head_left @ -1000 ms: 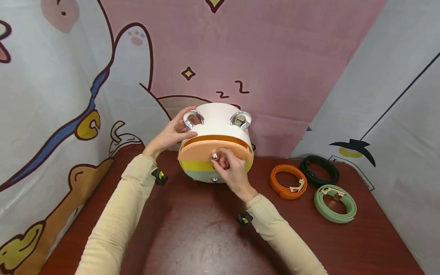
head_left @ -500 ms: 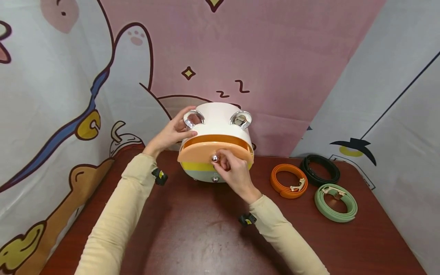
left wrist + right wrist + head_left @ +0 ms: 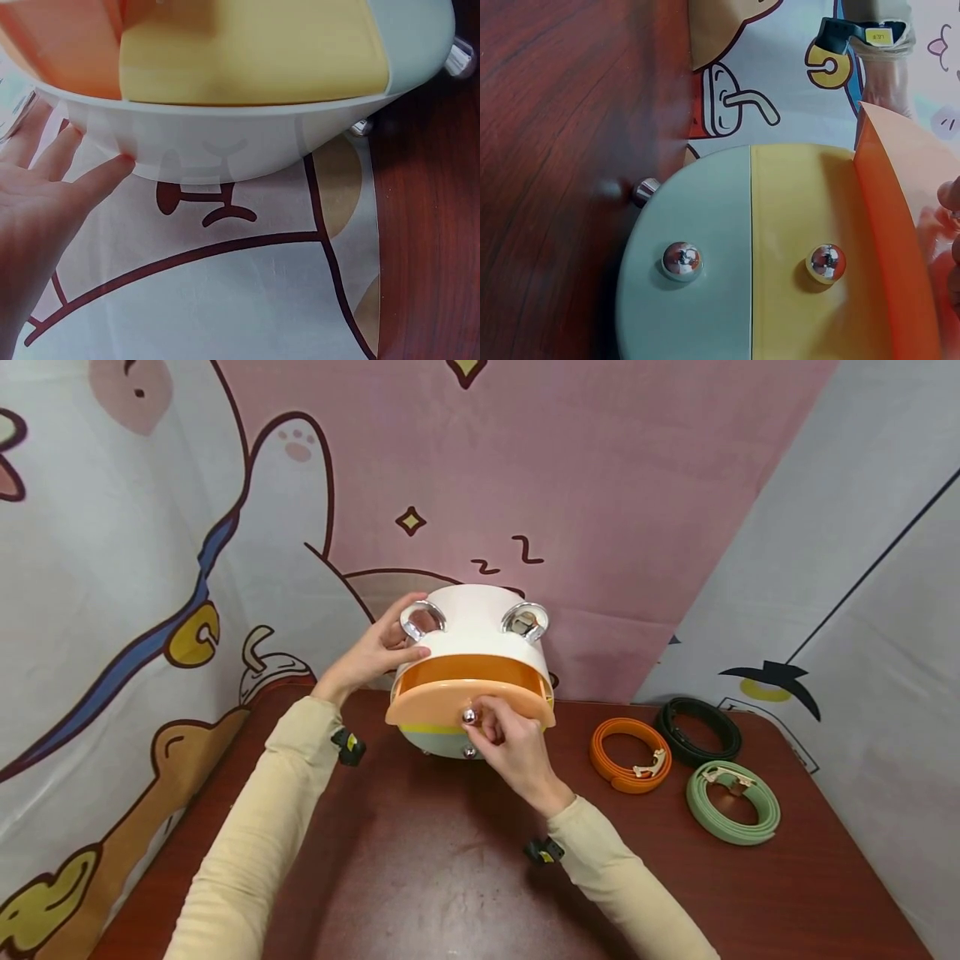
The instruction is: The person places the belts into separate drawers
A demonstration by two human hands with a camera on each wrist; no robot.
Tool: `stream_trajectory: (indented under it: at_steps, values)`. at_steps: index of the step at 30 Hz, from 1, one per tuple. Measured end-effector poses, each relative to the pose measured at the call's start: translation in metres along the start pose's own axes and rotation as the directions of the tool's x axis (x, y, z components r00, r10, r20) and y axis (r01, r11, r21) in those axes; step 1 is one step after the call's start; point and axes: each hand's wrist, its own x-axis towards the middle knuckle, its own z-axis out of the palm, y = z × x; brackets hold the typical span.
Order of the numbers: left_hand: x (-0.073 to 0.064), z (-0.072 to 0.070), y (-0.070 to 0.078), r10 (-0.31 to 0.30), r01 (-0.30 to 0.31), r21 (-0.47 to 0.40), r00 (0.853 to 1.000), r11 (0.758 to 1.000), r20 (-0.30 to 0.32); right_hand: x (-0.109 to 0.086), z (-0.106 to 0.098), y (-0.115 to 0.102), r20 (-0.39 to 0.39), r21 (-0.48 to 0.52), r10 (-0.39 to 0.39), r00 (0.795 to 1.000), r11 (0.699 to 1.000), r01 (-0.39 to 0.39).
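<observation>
A small white cabinet (image 3: 476, 622) with two silver rings on top stands at the back of the table. Its orange top drawer (image 3: 426, 703) is pulled part way out, tipping slightly downward. My right hand (image 3: 519, 747) pinches that drawer's silver knob (image 3: 469, 716) between thumb and fingers. On the cabinet's left side, my left hand (image 3: 367, 656) rests beside one silver ring (image 3: 423, 620), fingertips pressing the white wall in the left wrist view. Below, the yellow drawer (image 3: 787, 202) and the pale green drawer (image 3: 712, 217) are closed, each with a round silver knob.
On the table's right lie three coiled belts: an orange belt (image 3: 603, 752), a black belt (image 3: 723, 731) and a green belt (image 3: 701, 814). A printed cloth backdrop (image 3: 600, 485) hangs directly behind the dark red wooden table (image 3: 420, 877).
The orange drawer has slid further out toward me, so more of its inside shows. My right hand has moved toward me and down with the knob; my left hand has stayed put.
</observation>
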Motion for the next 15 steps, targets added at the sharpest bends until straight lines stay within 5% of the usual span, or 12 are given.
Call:
stream_trajectory:
  at_steps: [15]
  values:
    - [0.0005, -0.0007, 0.0018, -0.011, 0.011, 0.034, 1.000, 0.999, 0.001, -0.0055, -0.0052, -0.0082, 0.016, 0.012, -0.044, 0.999, 0.999, 0.044]
